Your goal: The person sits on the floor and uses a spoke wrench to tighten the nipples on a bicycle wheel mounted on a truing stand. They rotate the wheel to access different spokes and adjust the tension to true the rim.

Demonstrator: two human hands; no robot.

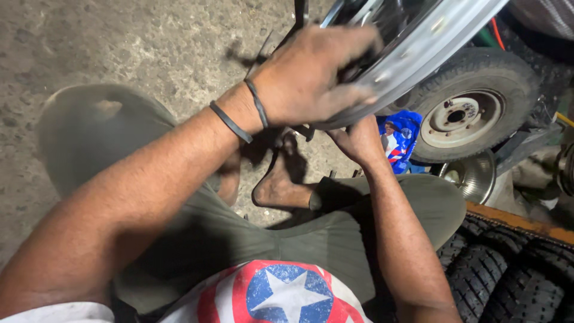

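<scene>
A shiny chrome spoked wheel rim (418,42) stands tilted in front of me, over my crossed legs. My left hand (311,75), with two dark bands on its wrist, lies over the rim's lower edge with fingers curled around it. My right hand (359,140) comes up from below and grips the underside of the same rim. I sit on a rough concrete floor (119,42), with my bare feet (278,182) tucked under the wheel.
A small tyred wheel with a pale steel hub (472,107) lies at the right. A blue printed packet (399,140) and a shiny metal bowl-like part (472,176) sit beside it. Knobbly black tyres (508,275) and an orange edge (514,221) fill the lower right.
</scene>
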